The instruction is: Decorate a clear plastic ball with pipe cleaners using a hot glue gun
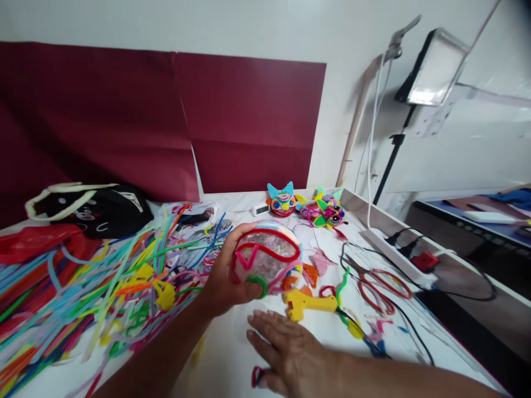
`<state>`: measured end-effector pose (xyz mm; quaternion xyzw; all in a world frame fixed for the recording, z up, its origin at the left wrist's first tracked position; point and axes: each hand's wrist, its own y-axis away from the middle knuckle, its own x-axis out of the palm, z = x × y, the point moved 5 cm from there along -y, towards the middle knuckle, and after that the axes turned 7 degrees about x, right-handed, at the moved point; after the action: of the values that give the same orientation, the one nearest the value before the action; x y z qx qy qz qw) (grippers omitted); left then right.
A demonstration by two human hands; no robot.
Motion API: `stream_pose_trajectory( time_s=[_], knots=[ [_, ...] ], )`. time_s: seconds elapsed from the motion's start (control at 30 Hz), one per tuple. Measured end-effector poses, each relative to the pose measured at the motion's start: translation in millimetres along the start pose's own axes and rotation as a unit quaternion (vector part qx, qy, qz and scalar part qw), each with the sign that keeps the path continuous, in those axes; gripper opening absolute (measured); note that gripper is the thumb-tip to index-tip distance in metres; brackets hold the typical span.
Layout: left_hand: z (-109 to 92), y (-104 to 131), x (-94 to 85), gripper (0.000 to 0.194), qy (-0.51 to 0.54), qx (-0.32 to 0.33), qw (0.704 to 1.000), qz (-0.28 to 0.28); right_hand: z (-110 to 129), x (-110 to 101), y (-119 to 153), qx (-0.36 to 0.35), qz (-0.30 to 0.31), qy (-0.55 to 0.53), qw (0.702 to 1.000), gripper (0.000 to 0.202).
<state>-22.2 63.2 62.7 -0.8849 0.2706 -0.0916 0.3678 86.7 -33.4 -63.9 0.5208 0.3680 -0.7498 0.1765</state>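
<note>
Left hand (227, 276) is clamped on ball (269, 261), presumably steadying it. Right hand (292, 348) lies uncurled; glue gun (313, 302) sits toward worktop's (226, 340) right edge, apparently for reach.

The left hand (222, 276) holds a decorated ball (269, 257) behind the yellow glue gun (315, 303); the right hand (286, 348) stretches before the gun.

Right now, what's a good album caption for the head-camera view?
Left hand holds a round, translucent craft piece; a yellow glue gun and colourful strips lie nearby.
</note>
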Motion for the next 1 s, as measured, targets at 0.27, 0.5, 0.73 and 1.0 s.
stream_pose_trajectory(
  time_s=[0.27,0.5,0.73,1.0],
  knots=[
    [-16.2,-3.7,0.1,0.082,-0.252,0.153,0.954,0.053,-43.0,-116.4,1.2,0.278,-0.153,-0.262,0.911,0.015],
    [-20.3,-3.6,20.8,0.085,-0.326,0.212,0.914,0.115,-66.6,-173.4,-8.5,0.317,-0.255,-0.466,0.786,0.029],
    [-19.3,-0.2,29.1,0.087,-0.333,0.224,0.908,0.120,-60.8,-163.7,-24.6,0.328,-0.194,-0.530,0.758,0.036],
    [-14.6,5.1,32.3,0.091,-0.361,0.218,0.894,0.151,-65.2,-150.8,-18.0,0.333,-0.199,-0.553,0.737,0.032]
  ],
)
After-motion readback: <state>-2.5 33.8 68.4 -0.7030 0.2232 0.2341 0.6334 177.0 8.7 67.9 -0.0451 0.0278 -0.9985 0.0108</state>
